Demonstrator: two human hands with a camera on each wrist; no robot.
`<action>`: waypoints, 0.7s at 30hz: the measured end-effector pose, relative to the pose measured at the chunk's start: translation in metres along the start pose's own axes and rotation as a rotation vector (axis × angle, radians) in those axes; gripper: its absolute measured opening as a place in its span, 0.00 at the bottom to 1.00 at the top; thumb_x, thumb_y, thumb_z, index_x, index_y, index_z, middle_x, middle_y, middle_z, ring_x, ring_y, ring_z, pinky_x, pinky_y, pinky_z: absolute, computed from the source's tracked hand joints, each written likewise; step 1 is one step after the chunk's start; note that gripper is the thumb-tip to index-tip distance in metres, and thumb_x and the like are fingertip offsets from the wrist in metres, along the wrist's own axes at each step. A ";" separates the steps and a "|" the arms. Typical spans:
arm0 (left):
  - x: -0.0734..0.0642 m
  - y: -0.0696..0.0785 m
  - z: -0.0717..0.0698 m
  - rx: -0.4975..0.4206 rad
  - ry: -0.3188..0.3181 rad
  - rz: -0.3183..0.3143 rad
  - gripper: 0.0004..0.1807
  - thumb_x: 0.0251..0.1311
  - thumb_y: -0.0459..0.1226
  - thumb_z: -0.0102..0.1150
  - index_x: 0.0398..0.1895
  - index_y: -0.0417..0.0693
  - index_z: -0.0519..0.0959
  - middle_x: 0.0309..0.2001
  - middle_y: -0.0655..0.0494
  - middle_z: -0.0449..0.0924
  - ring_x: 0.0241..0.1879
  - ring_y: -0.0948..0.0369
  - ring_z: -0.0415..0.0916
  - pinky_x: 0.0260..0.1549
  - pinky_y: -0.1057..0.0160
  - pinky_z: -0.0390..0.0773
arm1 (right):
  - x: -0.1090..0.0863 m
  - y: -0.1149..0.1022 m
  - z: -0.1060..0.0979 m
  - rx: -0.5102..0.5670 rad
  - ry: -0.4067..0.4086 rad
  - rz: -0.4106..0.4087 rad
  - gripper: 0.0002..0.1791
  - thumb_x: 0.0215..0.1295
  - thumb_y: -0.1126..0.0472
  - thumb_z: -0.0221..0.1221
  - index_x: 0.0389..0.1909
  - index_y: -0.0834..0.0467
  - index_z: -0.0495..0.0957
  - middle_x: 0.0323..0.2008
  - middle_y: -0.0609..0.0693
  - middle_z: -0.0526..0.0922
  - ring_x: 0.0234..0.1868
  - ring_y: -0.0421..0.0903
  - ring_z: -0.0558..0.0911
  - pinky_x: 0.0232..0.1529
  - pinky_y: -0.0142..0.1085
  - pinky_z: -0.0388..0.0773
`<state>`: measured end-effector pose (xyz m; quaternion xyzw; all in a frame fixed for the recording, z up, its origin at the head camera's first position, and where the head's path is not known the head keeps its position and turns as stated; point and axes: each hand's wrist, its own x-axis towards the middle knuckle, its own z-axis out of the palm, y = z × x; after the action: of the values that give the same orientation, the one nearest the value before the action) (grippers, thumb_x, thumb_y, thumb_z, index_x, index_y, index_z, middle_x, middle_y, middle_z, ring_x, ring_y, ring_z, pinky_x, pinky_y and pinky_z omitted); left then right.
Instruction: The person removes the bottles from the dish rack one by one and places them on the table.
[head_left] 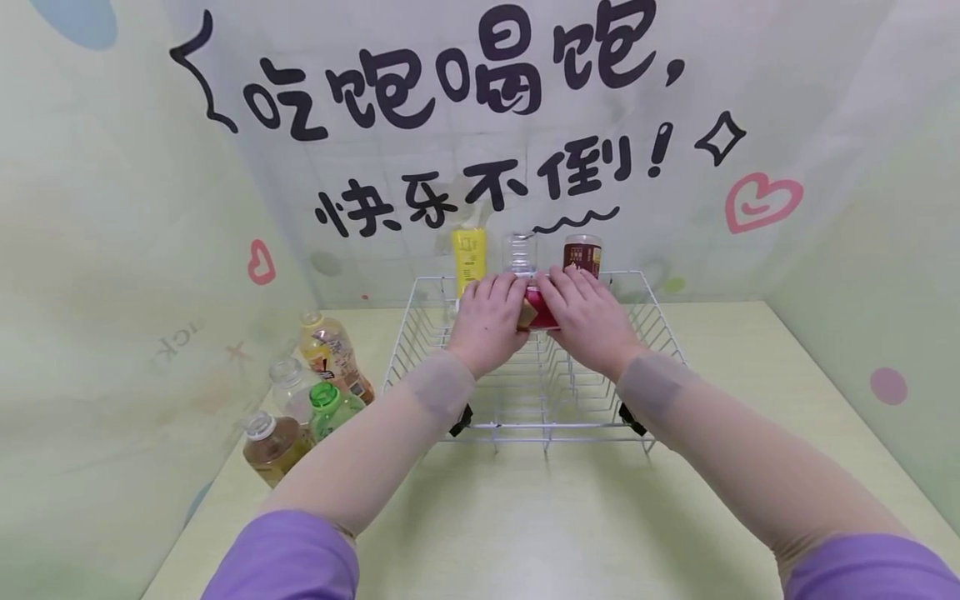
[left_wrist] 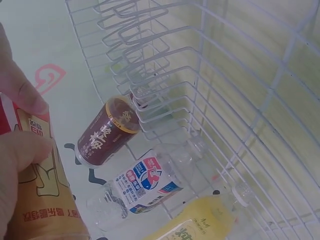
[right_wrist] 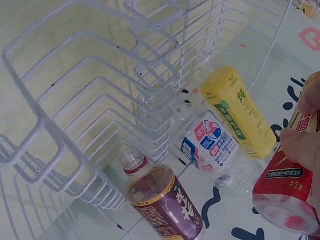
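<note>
Both hands grip a red and gold bottle (head_left: 538, 308) above the white wire rack (head_left: 517, 427), the left hand (head_left: 489, 321) at one end and the right hand (head_left: 588, 321) at the other. In the right wrist view, the red end of this bottle shows a clear base; the left wrist view shows its gold label. Behind the hands, three bottles stand neck-down at the rack's far side: a yellow-labelled bottle (head_left: 470, 254), a clear bottle (right_wrist: 212, 140) with a blue, white and pink label, and a brown-labelled bottle (left_wrist: 107, 132).
Left of the rack, several bottles stand on the table (head_left: 525, 517), among them a green bottle (head_left: 330, 408), a brown-tinted bottle (head_left: 277, 446) and a taller bottle (head_left: 330, 354) with a yellow label. Printed walls enclose the table at the back and both sides.
</note>
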<state>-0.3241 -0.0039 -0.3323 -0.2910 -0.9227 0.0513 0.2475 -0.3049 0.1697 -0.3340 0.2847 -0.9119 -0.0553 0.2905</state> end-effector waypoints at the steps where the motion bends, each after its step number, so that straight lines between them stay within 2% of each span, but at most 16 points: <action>1: 0.000 0.000 0.000 -0.001 0.008 0.000 0.40 0.43 0.56 0.57 0.57 0.47 0.58 0.53 0.51 0.60 0.52 0.52 0.56 0.50 0.51 0.58 | 0.000 0.000 -0.001 -0.009 -0.002 -0.007 0.42 0.48 0.48 0.61 0.61 0.60 0.54 0.56 0.60 0.62 0.56 0.57 0.59 0.60 0.43 0.44; 4: 0.000 -0.001 0.000 -0.005 0.033 0.006 0.40 0.42 0.56 0.57 0.56 0.47 0.58 0.52 0.51 0.61 0.51 0.52 0.57 0.49 0.51 0.58 | 0.001 0.000 -0.004 -0.040 -0.014 -0.026 0.41 0.48 0.49 0.61 0.61 0.59 0.56 0.55 0.61 0.63 0.55 0.58 0.61 0.58 0.46 0.49; 7: 0.000 -0.001 0.000 0.001 0.048 0.020 0.40 0.42 0.57 0.56 0.57 0.47 0.57 0.52 0.51 0.61 0.51 0.53 0.57 0.48 0.51 0.59 | 0.001 0.001 -0.005 -0.064 -0.029 -0.036 0.40 0.48 0.49 0.61 0.61 0.58 0.55 0.55 0.61 0.63 0.55 0.59 0.61 0.59 0.46 0.48; 11: 0.002 0.002 -0.002 0.020 0.035 0.022 0.41 0.44 0.58 0.55 0.58 0.48 0.56 0.53 0.52 0.60 0.52 0.53 0.56 0.48 0.52 0.58 | 0.000 0.004 -0.007 -0.083 -0.021 -0.041 0.39 0.48 0.49 0.60 0.60 0.57 0.56 0.54 0.61 0.64 0.54 0.59 0.62 0.59 0.46 0.48; 15: 0.003 0.004 -0.005 0.027 0.027 0.016 0.41 0.45 0.59 0.54 0.59 0.50 0.55 0.55 0.52 0.58 0.53 0.54 0.54 0.49 0.51 0.57 | 0.000 0.008 -0.007 -0.083 0.021 -0.050 0.38 0.47 0.49 0.61 0.58 0.58 0.58 0.51 0.61 0.66 0.52 0.58 0.64 0.56 0.48 0.54; 18: 0.003 0.006 -0.007 0.026 0.015 0.009 0.43 0.45 0.60 0.52 0.62 0.52 0.51 0.58 0.53 0.55 0.55 0.54 0.52 0.52 0.48 0.53 | -0.002 0.012 -0.007 -0.068 0.061 -0.051 0.37 0.46 0.50 0.62 0.57 0.58 0.60 0.49 0.61 0.67 0.50 0.58 0.65 0.54 0.49 0.58; 21: 0.003 0.007 -0.011 0.014 0.002 -0.005 0.48 0.43 0.62 0.51 0.65 0.56 0.44 0.61 0.54 0.48 0.58 0.54 0.47 0.55 0.45 0.43 | -0.005 0.019 -0.007 -0.047 0.091 -0.035 0.37 0.44 0.51 0.62 0.56 0.59 0.61 0.48 0.61 0.68 0.48 0.58 0.66 0.53 0.48 0.60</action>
<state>-0.3179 0.0031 -0.3233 -0.2869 -0.9229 0.0568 0.2504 -0.3069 0.1892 -0.3260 0.2960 -0.8909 -0.0688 0.3374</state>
